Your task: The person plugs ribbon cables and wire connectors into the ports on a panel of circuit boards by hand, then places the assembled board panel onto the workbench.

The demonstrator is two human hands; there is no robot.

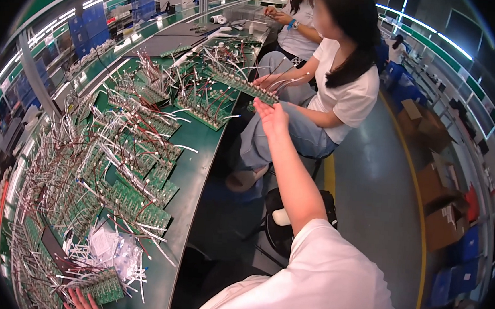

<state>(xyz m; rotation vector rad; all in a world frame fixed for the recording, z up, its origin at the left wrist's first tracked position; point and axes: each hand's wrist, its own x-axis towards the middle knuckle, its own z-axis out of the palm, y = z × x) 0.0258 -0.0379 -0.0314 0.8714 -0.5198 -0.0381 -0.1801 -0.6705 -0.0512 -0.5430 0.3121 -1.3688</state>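
Note:
My right arm stretches forward to a green circuit board with wires, raised off the bench beside a seated co-worker. My right hand is palm up, fingers extended at the board's near edge; whether they touch it is unclear. A co-worker's hand is at the same board's far side. Low on the left, my left hand has its fingers spread, beside a green circuit board lying on the bench. Its wrist is cut off by the frame's lower edge.
Heaps of wired circuit boards cover much of the green bench. A clear plastic bag lies among them. A black stool stands beside the bench. Cardboard boxes and blue bins line the aisle's right side.

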